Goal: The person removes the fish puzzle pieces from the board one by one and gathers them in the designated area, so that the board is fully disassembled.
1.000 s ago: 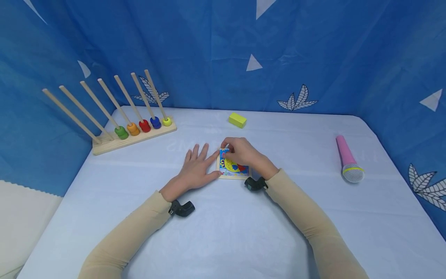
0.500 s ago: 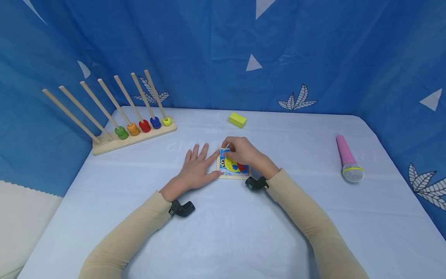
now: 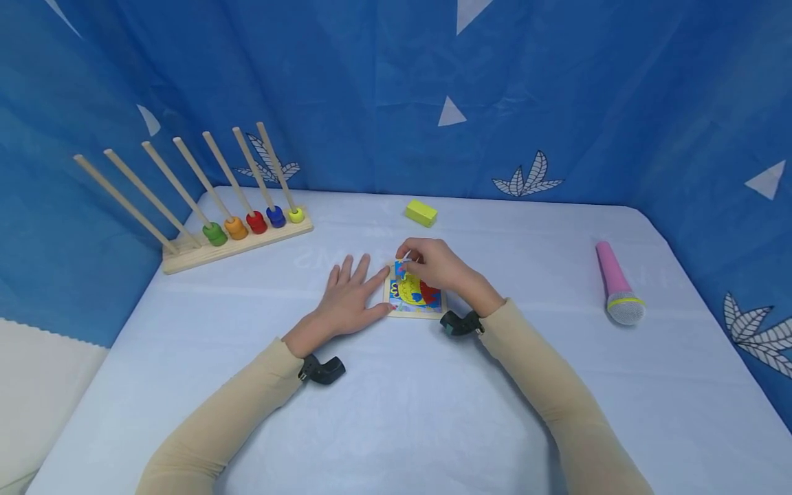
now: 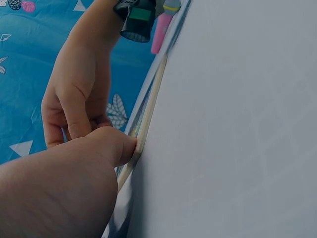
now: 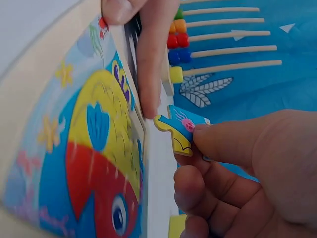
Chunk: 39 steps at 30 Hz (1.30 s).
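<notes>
In the head view, the fish puzzle (image 3: 413, 301) lies on the desk (image 3: 396, 405); the left hand (image 3: 346, 303), fingers spread and grip unclosed, touches the puzzle's left edge, the right hand (image 3: 437, 265) above the puzzle's top. Behind the puzzle sits a yellow-green block (image 3: 421, 213), to the puzzle's left a bead rack (image 3: 241, 244), well to its right a pink microphone (image 3: 614, 271). In the left wrist view, the left hand's thumb rests against the puzzle's wooden rim. In the right wrist view, the right hand's grip pinches a blue-and-yellow piece (image 5: 179, 130), just clear of the puzzle
</notes>
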Available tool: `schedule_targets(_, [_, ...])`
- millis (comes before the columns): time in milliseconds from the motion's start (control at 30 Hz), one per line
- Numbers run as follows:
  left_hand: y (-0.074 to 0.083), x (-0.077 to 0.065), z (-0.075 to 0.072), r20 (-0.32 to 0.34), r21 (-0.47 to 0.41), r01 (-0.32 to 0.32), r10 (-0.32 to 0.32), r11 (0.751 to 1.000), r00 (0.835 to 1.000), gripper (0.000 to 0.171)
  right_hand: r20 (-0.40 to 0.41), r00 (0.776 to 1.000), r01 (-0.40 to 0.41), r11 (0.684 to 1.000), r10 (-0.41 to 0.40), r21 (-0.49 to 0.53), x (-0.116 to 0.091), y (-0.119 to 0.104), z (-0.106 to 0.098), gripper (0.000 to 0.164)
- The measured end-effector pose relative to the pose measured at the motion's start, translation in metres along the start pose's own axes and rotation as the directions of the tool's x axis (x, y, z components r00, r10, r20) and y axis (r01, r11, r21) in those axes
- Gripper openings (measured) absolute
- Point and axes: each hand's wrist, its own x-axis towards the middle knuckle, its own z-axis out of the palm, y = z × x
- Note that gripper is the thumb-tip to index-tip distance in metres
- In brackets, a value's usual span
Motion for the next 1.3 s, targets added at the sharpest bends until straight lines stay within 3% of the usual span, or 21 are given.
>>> schedule_targets(300, [0.001,0.003,0.002,0.011,-0.001,0.013,-0.013,1.000,1.000,0.079,-0.071,0.997,-0.045,0.999,0.043,-0.025,-0.021,0.017,-0.025,0.021])
schedule_targets(633, [0.001,0.001,0.003,-0.003,-0.011,0.000,0.000,1.000,1.000,0.078,-0.147,0.977,-0.155,0.988,0.153,-0.001,-0.034,0.058,-0.050,0.022])
schedule_targets(1300, [0.001,0.001,0.003,-0.005,-0.012,-0.002,0.002,1.000,1.000,0.078,-0.092,0.959,-0.262,0.961,0.270,0.088,-0.032,0.093,-0.054,0.022])
